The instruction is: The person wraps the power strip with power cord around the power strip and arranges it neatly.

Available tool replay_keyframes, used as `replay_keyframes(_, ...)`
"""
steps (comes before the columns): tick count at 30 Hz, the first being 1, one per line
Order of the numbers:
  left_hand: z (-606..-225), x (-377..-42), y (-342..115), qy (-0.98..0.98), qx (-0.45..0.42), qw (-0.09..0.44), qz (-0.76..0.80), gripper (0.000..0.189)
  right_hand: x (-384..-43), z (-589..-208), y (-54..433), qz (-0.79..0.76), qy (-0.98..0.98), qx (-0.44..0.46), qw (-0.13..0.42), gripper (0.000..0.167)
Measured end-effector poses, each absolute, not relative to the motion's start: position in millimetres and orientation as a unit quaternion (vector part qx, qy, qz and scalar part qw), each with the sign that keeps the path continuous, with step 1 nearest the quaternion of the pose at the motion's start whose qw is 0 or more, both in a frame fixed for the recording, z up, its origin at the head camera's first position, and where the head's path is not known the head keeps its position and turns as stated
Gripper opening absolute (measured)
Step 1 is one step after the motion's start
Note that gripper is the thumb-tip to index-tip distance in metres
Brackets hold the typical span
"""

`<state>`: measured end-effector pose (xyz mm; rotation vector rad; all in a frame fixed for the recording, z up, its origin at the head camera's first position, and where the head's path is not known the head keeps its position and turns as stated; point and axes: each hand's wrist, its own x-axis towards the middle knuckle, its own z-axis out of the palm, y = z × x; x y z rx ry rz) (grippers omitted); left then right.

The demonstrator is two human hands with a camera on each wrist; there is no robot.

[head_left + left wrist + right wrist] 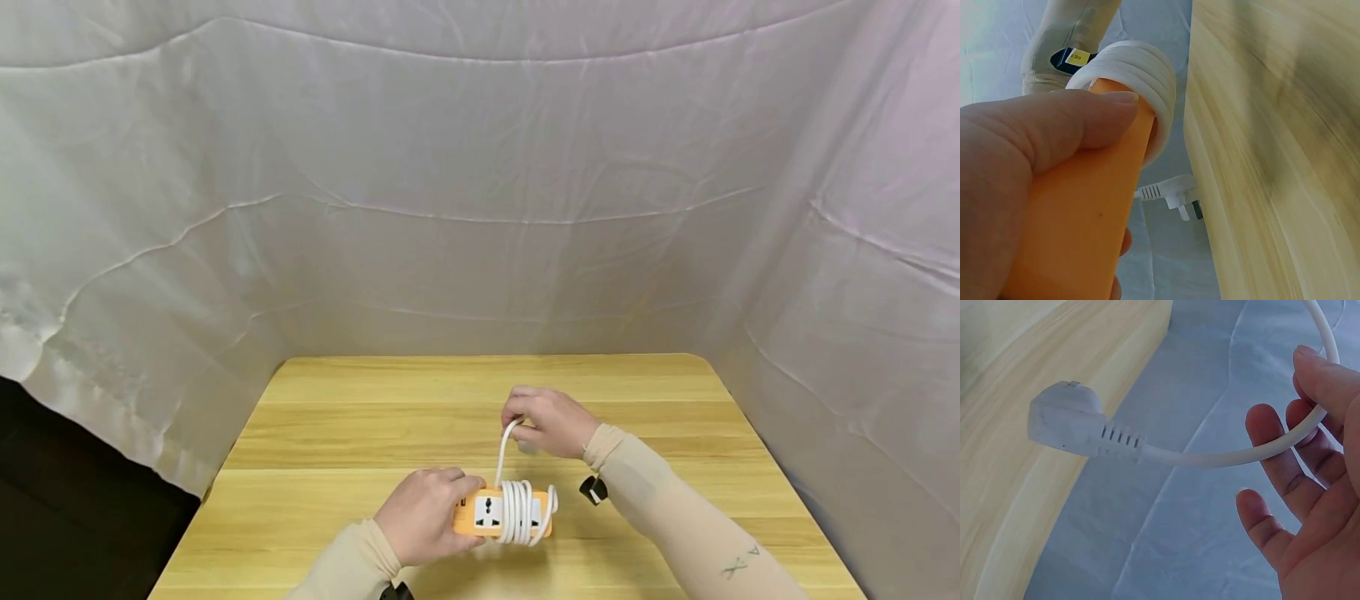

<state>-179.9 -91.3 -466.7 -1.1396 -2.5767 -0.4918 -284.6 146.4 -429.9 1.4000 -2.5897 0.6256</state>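
Observation:
My left hand grips the left end of an orange power strip, its thumb lying along one face in the left wrist view. White cord is wound in several turns around the strip's right part, beside a visible socket. My right hand pinches the cord's loose end between thumb and fingers, above and to the right of the strip. From those fingers the cord runs down to the coils. In the right wrist view the white plug hangs free past the fingertips; its prongs show in the left wrist view.
A wooden table lies beneath both hands. Grey cloth hangs behind and on both sides of it. At the lower left is a dark area beyond the table's edge. Each wrist wears a dark band device.

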Motion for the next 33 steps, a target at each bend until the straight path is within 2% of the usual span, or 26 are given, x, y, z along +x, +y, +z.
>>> replay_keyframes(13,-468,-181,-91,-0.901,-0.378,0.144,-0.158,0.054,-283,-427,148,0.185,-0.851,0.481,0.105,0.007)
replay_keyframes(26,-471,-182,-91,-0.916,-0.349,0.123,-0.152,0.051,-278,-424,145,0.168,-0.842,0.497,0.125,0.008)
replay_keyframes(33,-473,-184,-93,-0.926,-0.321,0.130,-0.148,0.047,-274,-423,142,0.161,-0.839,0.502,0.137,0.006)
